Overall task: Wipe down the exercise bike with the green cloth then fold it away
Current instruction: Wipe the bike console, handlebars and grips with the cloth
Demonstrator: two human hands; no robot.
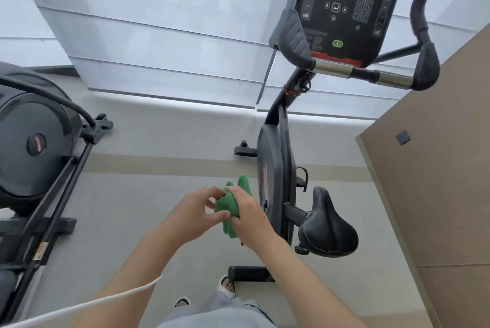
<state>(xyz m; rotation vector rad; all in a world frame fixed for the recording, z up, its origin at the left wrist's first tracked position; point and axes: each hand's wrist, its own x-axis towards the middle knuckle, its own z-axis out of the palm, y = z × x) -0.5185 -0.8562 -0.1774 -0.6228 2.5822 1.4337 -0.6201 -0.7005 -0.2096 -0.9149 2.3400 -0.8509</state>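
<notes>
Closest to the camera are the person's grey trousers and sandalled feet (204, 294), with a white cord (127, 294) crossing under the left forearm. Just above that, both hands meet in mid-air over the floor (148, 195). The right hand (248, 212) is wrapped around the green cloth (229, 211), fingers curled over the top of it. The left hand (197, 212) is pinching the same cloth from its side, thumb and fingertips closed on the edge.

The cloth itself is bright green, bunched and crumpled, not flat at all; a loose tail pokes up past the right hand's knuckles and another bit hangs down below the palm. It's held clear of the bike, touching nothing but the hands.

Just to the right of the right hand sits the exercise bike (275, 168), with its black saddle (327, 229) a bit nearer. Further up beyond the hands are the handlebars (360, 73) and the dark console (344, 6). Way off left of the left hand is another black machine (34, 142).
</notes>
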